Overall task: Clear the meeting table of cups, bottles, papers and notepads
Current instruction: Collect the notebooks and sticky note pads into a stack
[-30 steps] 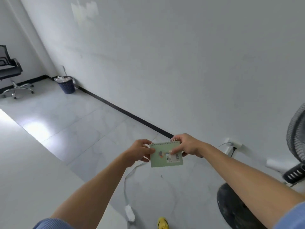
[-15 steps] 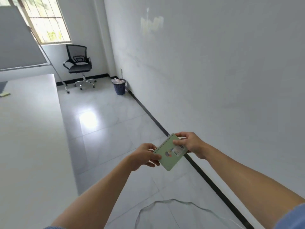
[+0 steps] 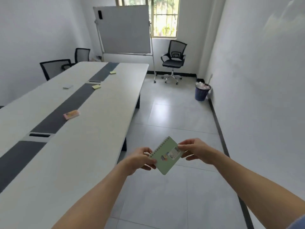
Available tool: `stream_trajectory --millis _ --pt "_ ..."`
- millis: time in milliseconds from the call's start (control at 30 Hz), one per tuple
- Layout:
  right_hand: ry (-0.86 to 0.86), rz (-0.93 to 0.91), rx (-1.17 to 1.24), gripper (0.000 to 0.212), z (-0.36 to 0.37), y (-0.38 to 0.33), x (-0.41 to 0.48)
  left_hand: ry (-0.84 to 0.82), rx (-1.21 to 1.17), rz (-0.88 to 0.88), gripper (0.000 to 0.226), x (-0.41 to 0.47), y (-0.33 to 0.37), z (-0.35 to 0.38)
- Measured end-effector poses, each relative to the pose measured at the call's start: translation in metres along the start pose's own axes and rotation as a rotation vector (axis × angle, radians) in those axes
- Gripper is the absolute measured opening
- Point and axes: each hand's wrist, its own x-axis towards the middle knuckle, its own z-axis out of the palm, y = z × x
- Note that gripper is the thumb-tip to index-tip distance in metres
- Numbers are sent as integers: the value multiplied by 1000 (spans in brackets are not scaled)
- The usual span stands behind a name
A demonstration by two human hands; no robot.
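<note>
One green spiral notebook [image 3: 165, 161], held just right of the meeting table [image 3: 99, 113].
The left hand [image 3: 140, 158] pinches its spiral edge, the right hand [image 3: 196, 150] its opposite corner; likely light and stiff.

A white whiteboard [image 3: 125, 28] on a wheeled stand stood at the far end of the room, partly covering a barred window [image 3: 165, 17]. Just right of it, a black mesh office chair [image 3: 174, 58] sat on the grey tiled floor [image 3: 173, 121]. A full blue wastebasket [image 3: 201, 94] stood against the right wall, and two more black chairs [image 3: 55, 67] stood near the left wall.
</note>
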Motion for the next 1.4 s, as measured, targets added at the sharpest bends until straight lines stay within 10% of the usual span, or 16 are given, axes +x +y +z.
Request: stream_trajectory --millis 733,1400 --pt "-590 -165 -500 12 286 -255 399 562 -484 -199 26 79 -67 -373" --pt "-564 -583 -1225 47 544 -337 728 1276 -1081 -490 15 151 -164 -465"
